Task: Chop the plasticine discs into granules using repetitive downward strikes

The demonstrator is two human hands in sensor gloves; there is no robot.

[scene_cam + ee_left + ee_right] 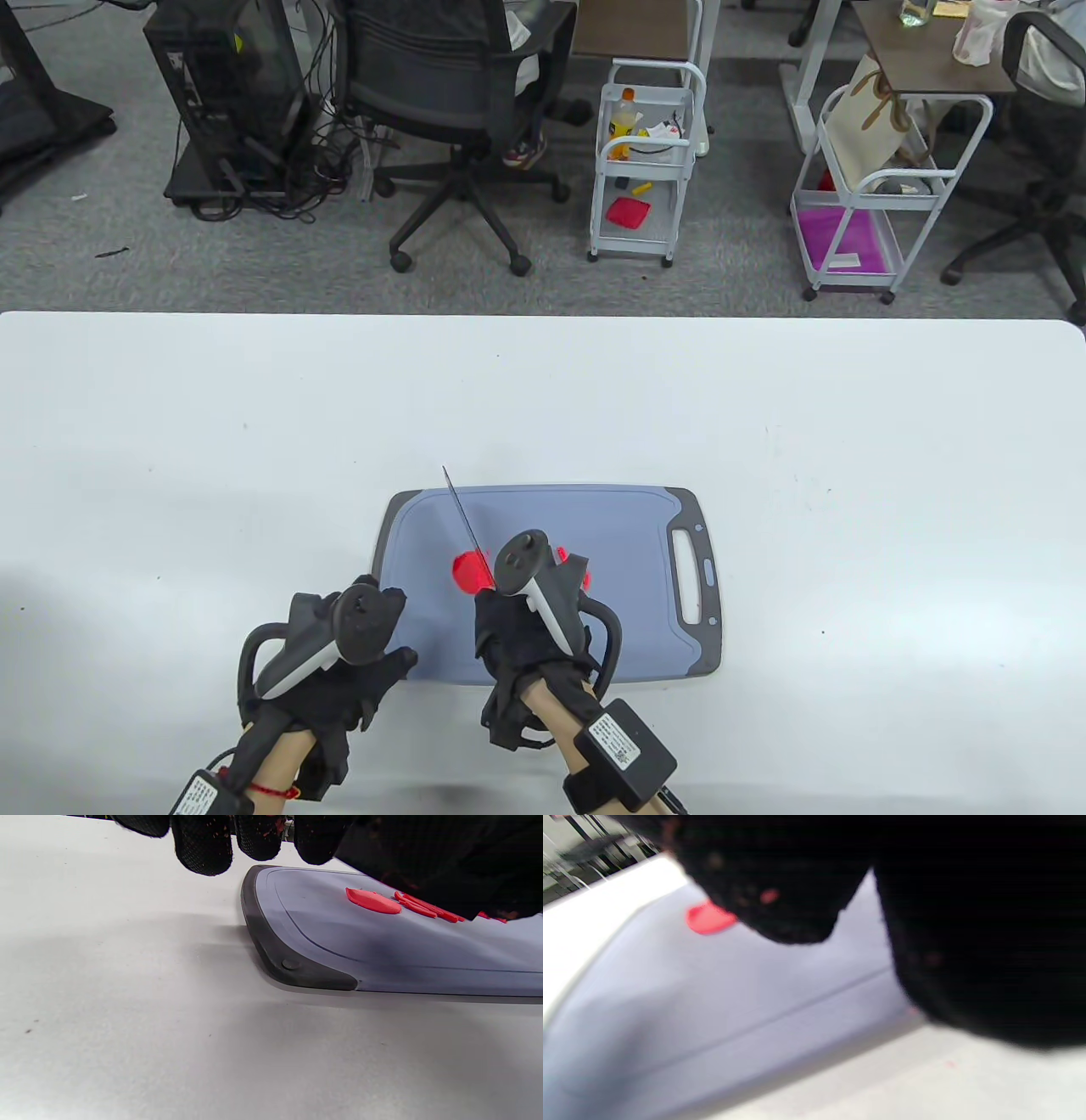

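Note:
A grey-blue cutting board point(611, 526) with a dark rim lies on the white table. A red plasticine disc point(467, 570) lies on its left part, with cut red strips point(420, 906) beside it toward the right hand. My right hand point(522, 624) grips a knife; its thin blade point(462, 519) points up and to the far left over the disc, and the handle is hidden. My left hand point(365, 658) rests at the board's near left corner and holds nothing; its fingertips point(203, 853) hang over the table. The disc also shows in the left wrist view point(372, 901) and, blurred, in the right wrist view point(708, 918).
The board's handle slot point(685, 577) is at its right end. The white table point(254, 441) spreads wide on all sides. Beyond its far edge stand an office chair point(450, 93) and two white carts point(645, 170) on the floor.

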